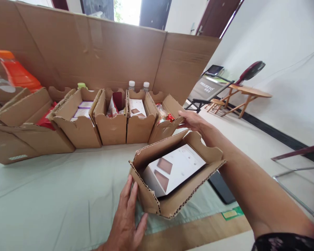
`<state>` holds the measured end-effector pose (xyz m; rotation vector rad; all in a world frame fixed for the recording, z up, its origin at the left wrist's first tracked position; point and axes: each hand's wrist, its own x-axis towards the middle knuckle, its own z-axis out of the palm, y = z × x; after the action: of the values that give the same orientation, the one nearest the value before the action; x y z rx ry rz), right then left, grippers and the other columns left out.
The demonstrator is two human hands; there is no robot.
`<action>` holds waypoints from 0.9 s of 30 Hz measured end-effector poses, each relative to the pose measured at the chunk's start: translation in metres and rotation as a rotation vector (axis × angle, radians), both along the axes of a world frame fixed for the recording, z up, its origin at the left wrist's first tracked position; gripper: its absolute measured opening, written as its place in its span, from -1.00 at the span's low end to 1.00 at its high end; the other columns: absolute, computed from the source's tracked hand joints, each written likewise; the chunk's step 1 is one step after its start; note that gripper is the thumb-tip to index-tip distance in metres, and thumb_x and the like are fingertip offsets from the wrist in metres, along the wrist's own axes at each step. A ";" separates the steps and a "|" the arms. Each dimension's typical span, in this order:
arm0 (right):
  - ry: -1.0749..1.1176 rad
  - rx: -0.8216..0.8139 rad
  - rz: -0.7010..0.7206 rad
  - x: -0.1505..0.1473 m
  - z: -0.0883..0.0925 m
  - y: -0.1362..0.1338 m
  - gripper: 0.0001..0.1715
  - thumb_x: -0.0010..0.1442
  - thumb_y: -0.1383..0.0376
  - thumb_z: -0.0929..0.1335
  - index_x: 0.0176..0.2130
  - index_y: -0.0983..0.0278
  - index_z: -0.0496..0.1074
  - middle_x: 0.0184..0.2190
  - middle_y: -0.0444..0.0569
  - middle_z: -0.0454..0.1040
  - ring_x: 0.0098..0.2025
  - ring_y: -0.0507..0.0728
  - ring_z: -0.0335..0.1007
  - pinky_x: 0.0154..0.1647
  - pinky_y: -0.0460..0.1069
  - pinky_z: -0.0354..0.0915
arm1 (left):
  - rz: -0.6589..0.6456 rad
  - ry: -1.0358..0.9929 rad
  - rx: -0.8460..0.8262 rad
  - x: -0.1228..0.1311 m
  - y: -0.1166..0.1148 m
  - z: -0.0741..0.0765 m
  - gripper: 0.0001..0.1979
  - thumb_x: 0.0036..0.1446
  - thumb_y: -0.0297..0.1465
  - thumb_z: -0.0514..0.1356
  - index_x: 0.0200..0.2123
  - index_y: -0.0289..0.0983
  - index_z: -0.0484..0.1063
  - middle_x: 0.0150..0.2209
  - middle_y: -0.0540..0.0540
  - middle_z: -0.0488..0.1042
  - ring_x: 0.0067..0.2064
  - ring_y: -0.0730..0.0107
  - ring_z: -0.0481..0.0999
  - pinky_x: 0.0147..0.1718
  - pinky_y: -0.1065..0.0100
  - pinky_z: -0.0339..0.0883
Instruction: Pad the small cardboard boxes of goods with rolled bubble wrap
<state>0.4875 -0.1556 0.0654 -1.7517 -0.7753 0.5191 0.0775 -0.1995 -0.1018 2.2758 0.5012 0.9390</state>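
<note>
Corrugated tray (146,197) between both hands at the near right of the cloth-covered table (54,195), open top up, set a little askew to the row behind it. Whether resting on the cloth or lifted clear of it, cannot tell. Inside, flat white carton (178,165) printed with two brown squares, leaning toward the near wall. Left hand (127,218) laid flat on the tray's near corner, fingers straight and pressed together, thumb apart. Right hand (192,120) at the tray's far corner, fingers stretched forward and close together, just beside the flap of the rightmost box (163,130) in the row of filled trays (81,129). Closed on the rim or only resting against it, cannot tell. Behind the row, two capped bottles (131,85) and a tall cardboard sheet (94,52).

Best handled, judging from this, with even pressure from both sides. Keep the floor level against any sliding of the carton. Push low on the walls rather than at the scalloped, probably bendable rims. Mind the neighbouring flap near the right fingertips.
</note>
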 end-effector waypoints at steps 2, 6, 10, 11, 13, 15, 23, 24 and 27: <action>0.055 -0.067 -0.003 0.001 0.001 0.001 -0.69 0.40 0.13 0.38 -0.26 0.31 0.50 -0.43 -0.11 0.53 -0.42 0.07 0.50 -0.31 0.05 0.51 | -0.003 -0.013 -0.003 0.000 0.000 -0.001 -0.11 0.28 -0.58 0.12 0.54 -0.11 -0.26 0.54 -0.28 -0.09 0.51 -0.02 0.05 0.31 -0.08 0.34; 0.118 -0.112 0.004 0.000 0.005 0.007 -0.64 0.43 0.06 0.36 -0.11 0.32 0.49 -0.30 -0.09 0.54 -0.37 0.03 0.49 -0.30 -0.01 0.48 | 0.009 0.003 -0.043 0.002 -0.001 0.002 -0.12 0.28 -0.60 0.09 0.53 -0.12 -0.25 0.54 -0.28 -0.10 0.52 -0.02 0.02 0.34 -0.09 0.29; 0.144 -0.046 0.029 -0.010 0.010 -0.001 -0.60 0.37 -0.05 0.35 -0.23 0.20 0.50 -0.39 -0.06 0.59 -0.36 0.15 0.53 -0.31 0.06 0.50 | -0.001 0.010 -0.040 0.000 -0.001 0.007 -0.12 0.28 -0.57 0.10 0.53 -0.11 -0.26 0.53 -0.26 -0.09 0.52 0.00 0.02 0.34 -0.08 0.27; 0.153 -0.018 0.042 -0.015 0.011 -0.010 -0.58 0.36 -0.09 0.33 -0.21 0.19 0.52 -0.36 -0.03 0.62 -0.31 0.18 0.57 -0.25 0.09 0.51 | 0.006 0.007 -0.049 0.000 -0.001 0.008 -0.12 0.29 -0.57 0.10 0.53 -0.11 -0.26 0.53 -0.26 -0.09 0.52 0.00 0.02 0.35 -0.09 0.26; 0.170 0.043 0.047 -0.030 0.006 -0.037 -0.51 0.36 -0.14 0.28 -0.13 0.16 0.53 -0.24 0.00 0.66 -0.16 0.23 0.62 -0.11 0.12 0.52 | 0.017 0.010 -0.085 -0.001 -0.001 0.010 -0.13 0.29 -0.55 0.10 0.53 -0.09 -0.26 0.53 -0.25 -0.09 0.52 0.00 0.00 0.35 -0.11 0.24; 0.176 0.090 0.006 -0.053 -0.008 -0.074 -0.46 0.35 -0.18 0.23 -0.10 0.12 0.53 -0.16 0.01 0.67 -0.07 0.27 0.63 -0.06 0.16 0.52 | 0.011 0.019 -0.124 0.000 -0.001 0.012 -0.13 0.29 -0.54 0.09 0.53 -0.10 -0.28 0.54 -0.24 -0.11 0.53 -0.01 -0.01 0.36 -0.11 0.24; 0.187 0.315 -0.188 -0.155 -0.083 -0.173 -0.46 0.36 -0.17 0.19 0.08 -0.07 0.52 0.15 -0.08 0.58 0.29 0.32 0.41 0.15 0.29 0.46 | -0.017 0.026 -0.188 -0.009 -0.007 0.015 -0.06 0.21 -0.55 0.11 0.53 -0.13 -0.31 0.55 -0.25 -0.12 0.52 -0.09 -0.01 0.36 -0.17 0.21; 0.222 0.359 -0.185 -0.165 -0.085 -0.171 -0.43 0.35 -0.20 0.20 0.09 -0.04 0.53 0.17 -0.08 0.56 0.33 0.32 0.36 0.22 0.29 0.42 | -0.008 0.027 -0.188 -0.012 -0.003 0.016 -0.06 0.21 -0.54 0.12 0.53 -0.12 -0.30 0.54 -0.25 -0.10 0.52 -0.11 0.00 0.36 -0.18 0.20; 0.329 0.451 -0.121 -0.189 -0.085 -0.149 -0.30 0.27 -0.30 0.24 0.08 0.05 0.57 0.18 -0.02 0.56 0.37 0.33 0.30 0.36 0.28 0.28 | 0.058 0.018 -0.184 -0.021 0.024 0.023 -0.10 0.22 -0.48 0.14 0.52 -0.13 -0.21 0.51 -0.28 0.01 0.48 -0.17 0.10 0.33 -0.21 0.23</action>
<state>0.2986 -0.3047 -0.0196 -1.2464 -0.5011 0.4907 0.0567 -0.1758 -0.0786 2.1154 0.6376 0.8634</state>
